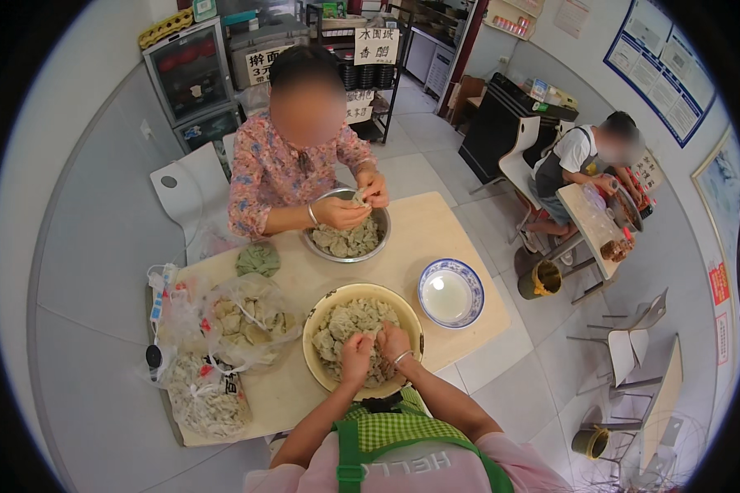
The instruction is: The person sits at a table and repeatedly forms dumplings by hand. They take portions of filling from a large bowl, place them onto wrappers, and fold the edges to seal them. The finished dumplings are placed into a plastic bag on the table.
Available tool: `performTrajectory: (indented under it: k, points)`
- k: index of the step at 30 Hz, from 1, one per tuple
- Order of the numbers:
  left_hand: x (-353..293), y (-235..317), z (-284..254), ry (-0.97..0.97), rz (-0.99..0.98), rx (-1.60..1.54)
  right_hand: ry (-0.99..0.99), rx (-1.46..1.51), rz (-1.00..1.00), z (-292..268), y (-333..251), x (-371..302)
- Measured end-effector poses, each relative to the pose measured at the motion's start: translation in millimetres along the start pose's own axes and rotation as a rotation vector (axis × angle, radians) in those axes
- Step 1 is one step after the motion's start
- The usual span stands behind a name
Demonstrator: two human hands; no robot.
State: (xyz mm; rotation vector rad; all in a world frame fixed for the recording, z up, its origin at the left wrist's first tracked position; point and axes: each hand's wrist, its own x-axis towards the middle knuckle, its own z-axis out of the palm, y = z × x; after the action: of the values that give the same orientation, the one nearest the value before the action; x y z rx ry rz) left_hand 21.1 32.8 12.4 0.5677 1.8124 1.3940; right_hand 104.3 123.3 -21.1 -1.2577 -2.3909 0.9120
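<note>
A cream enamel basin (311,355) stands at the table's near edge, heaped with pale grey-green lumpy pieces of food (337,324) whose kind I cannot make out. Over the heap, my left hand (355,359) is closed, fingertips pinched. Beside it, my right hand (392,341), with a bracelet at the wrist, is closed too. Both work close together above the pieces; what lies between the fingers is hidden. To the right stands a blue-and-white bowl (451,293) of cloudy whitish liquid.
Across the table, another person (304,156) handles a similar piece over a steel bowl (363,258). Clear plastic bags (251,316) of such pieces and a green bundle (257,260) lie at left. A second person (584,156) sits at a farther table; a bin (540,281) stands nearby.
</note>
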Motion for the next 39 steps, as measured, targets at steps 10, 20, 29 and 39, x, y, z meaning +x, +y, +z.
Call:
performTrajectory:
  k: [10,20,29,39]
  points:
    - [11,-15,-7,-0.145,-0.245,-0.186,-0.297,0.274,-0.179,-10,-7,-8]
    - [9,-16,-2,-0.032,0.002,0.207,-0.361,-0.037,-0.072,-22,-46,-17]
    - [5,-12,-3,-0.07,0.182,0.27,-0.063,0.071,-0.203,-2,-3,-12]
    - [7,-10,-3,-0.202,-0.427,-0.557,-0.217,0.541,0.002,-30,-9,-6]
